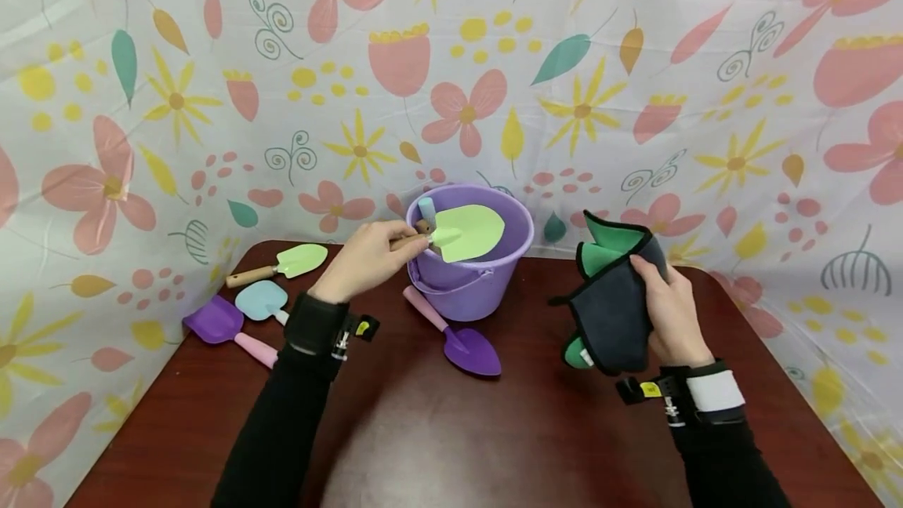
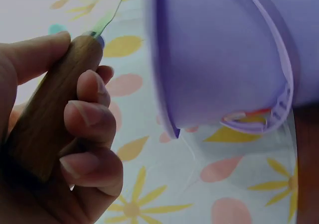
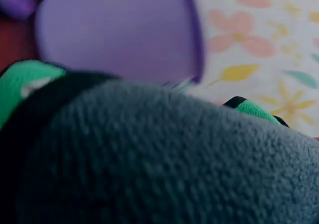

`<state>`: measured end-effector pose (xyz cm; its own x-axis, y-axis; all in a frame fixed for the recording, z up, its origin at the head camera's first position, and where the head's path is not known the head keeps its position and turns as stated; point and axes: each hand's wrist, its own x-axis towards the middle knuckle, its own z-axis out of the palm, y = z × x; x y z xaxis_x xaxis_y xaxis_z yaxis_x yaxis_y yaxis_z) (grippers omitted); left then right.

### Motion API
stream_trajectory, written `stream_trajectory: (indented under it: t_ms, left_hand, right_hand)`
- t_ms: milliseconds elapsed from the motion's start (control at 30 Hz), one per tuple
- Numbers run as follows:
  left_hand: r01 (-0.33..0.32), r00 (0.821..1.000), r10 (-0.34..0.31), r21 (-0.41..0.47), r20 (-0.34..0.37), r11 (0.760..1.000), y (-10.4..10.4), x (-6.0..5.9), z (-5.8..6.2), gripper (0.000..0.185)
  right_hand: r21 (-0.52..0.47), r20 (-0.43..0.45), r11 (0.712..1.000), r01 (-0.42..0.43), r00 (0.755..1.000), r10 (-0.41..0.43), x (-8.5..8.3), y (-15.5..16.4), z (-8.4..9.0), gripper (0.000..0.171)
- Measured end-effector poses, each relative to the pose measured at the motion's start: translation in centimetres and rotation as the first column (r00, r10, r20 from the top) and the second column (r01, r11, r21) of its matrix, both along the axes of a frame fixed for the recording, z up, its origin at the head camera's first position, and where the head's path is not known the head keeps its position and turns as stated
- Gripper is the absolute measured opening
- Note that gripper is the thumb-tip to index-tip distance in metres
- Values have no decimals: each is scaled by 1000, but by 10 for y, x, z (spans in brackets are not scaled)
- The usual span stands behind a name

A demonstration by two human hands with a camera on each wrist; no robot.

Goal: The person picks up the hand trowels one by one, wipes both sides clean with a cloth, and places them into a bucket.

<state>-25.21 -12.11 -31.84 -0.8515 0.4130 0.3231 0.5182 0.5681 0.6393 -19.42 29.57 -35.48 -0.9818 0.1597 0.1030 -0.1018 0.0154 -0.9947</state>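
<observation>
A green trowel (image 1: 466, 232) was gripped by the left hand (image 1: 367, 259) over the pail (image 1: 469, 288); a cloth (image 1: 612, 312) was clutched in the right hand (image 1: 673, 312), probably for wiping next

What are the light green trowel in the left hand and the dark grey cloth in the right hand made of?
Light green trowel: the handle looks like brown wood with visible grain; the blade is matte pale green, coated metal or plastic, can't tell which. Dark grey cloth: nubby fleece or microfibre pile in the right wrist view, black-edged, with a green reverse face.
</observation>
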Motion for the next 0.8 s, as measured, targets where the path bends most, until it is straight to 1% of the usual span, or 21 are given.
stream_trajectory:
  t_ms: [67, 100, 167, 267, 300, 367, 467, 533, 600, 633, 700, 767, 800]
  left_hand:
    - [0, 999, -3, -67, -32, 998, 5, -6, 6, 27]
    - [-3, 999, -2, -99, -46, 995, 8, -8, 9, 26]
    - [-14, 998, 3, -164, -68, 986, 14, -13, 13, 27]
    - [-41, 996, 20, -260, -82, 965, 24, -20, 19, 35]
    - [-53, 996, 28, -300, -87, 953, 27, -23, 21, 38]
    - [-75, 995, 42, -385, -93, 920, 35, -28, 23, 43]
    - [-95, 992, 41, -508, -117, 856, 48, -36, 27, 45]
    - [-102, 992, 39, -565, -122, 819, 57, -41, 28, 44]
    - [-111, 991, 45, -600, -124, 792, 63, -47, 29, 41]
    - [-112, 992, 51, -611, -116, 784, 66, -49, 29, 40]
    - [-114, 993, 67, -628, -99, 769, 70, -53, 28, 35]
    - [-111, 994, 74, -648, -83, 753, 73, -57, 24, 31]
    - [-108, 994, 74, -657, -79, 746, 74, -58, 22, 29]
  right_hand:
    - [128, 34, 992, 6, 999, -10, -2, 12, -4, 40]
    - [194, 46, 981, 9, 999, -18, -2, 18, -6, 41]
    - [308, 71, 951, 8, 997, -31, -3, 28, -8, 44]
    - [420, 102, 908, -10, 994, -36, -3, 38, -11, 54]
    - [454, 106, 891, -19, 994, -33, -4, 39, -13, 57]
    - [502, 121, 864, -47, 993, -16, -5, 42, -16, 61]
    - [547, 147, 833, -81, 989, -1, -6, 44, -24, 62]
    - [549, 177, 829, -106, 984, 9, -9, 43, -29, 59]
    - [524, 205, 842, -129, 978, 22, -12, 40, -35, 56]
    - [503, 221, 852, -144, 975, 35, -14, 38, -38, 54]
    - [472, 242, 864, -178, 968, 67, -17, 32, -45, 50]
    - [460, 254, 864, -206, 963, 94, -18, 25, -53, 47]
    - [464, 257, 858, -218, 961, 106, -19, 22, -57, 46]
